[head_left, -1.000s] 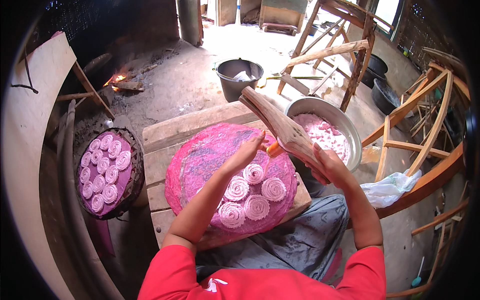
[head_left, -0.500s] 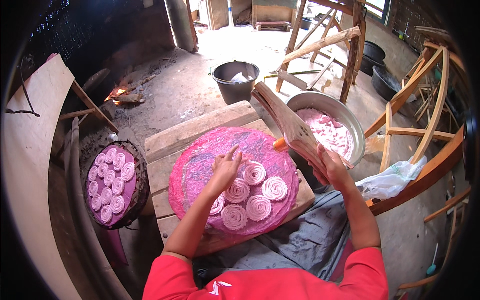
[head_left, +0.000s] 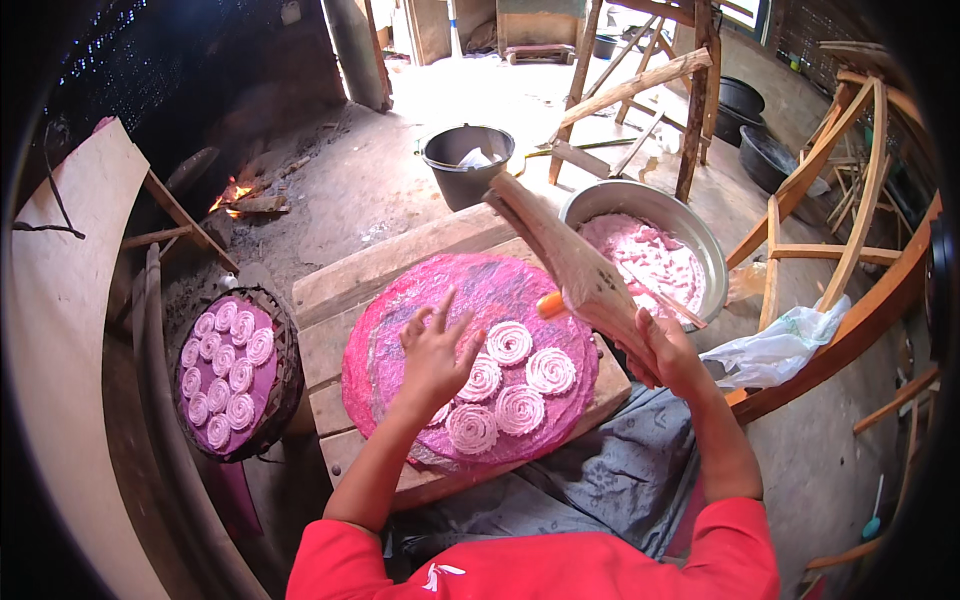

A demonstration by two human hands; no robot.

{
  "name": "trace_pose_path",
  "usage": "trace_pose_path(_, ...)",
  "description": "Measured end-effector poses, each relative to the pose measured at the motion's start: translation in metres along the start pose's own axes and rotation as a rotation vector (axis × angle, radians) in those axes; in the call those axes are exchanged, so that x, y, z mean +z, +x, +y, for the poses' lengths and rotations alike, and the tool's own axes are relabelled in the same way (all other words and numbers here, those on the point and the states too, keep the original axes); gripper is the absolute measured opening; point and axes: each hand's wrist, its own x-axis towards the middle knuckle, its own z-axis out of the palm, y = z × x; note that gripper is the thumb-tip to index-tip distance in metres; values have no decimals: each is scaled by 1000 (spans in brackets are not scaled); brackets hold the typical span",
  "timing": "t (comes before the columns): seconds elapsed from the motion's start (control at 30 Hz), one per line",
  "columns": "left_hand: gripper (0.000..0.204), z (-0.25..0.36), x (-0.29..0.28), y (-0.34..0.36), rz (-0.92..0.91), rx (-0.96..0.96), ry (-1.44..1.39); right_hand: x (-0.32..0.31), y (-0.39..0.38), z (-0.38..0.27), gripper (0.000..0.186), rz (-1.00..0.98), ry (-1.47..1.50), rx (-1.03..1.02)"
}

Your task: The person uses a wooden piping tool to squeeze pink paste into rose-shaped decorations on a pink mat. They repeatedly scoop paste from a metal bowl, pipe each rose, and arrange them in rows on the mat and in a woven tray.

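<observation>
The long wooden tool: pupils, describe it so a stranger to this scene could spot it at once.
Find the low wooden table bearing a round pink covering. By its right edge, the right hand grips the long wooden tool. Unlike the wooden frame farther right, it is hand-held, an orange piece at its side.

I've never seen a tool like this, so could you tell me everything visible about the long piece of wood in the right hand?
The long piece of wood is brown, thick and weathered-looking, with rough grain and darker marks toward its middle. A short orange cylinder juts from its left side; how it attaches is hidden. It slants from upper left to lower right, its near end gripped by the right hand. In this view it partly hides the metal basin. The left hand is apart from it.
</observation>
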Motion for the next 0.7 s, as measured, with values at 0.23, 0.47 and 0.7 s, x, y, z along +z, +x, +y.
trace_pose_path(0.23,44,72,-69,-24,-947,95,-630,64,-41,-10,42,-370,-293,-63)
trace_pose_path(0.47,32,75,-24,-111,-430,334,-816,70,-23,53,28,-312,-618,-693)
trace_pose_path(0.7,25,100,-61,-69,-628,549,-396,109,21,-8,53,-268,-414,-1177)
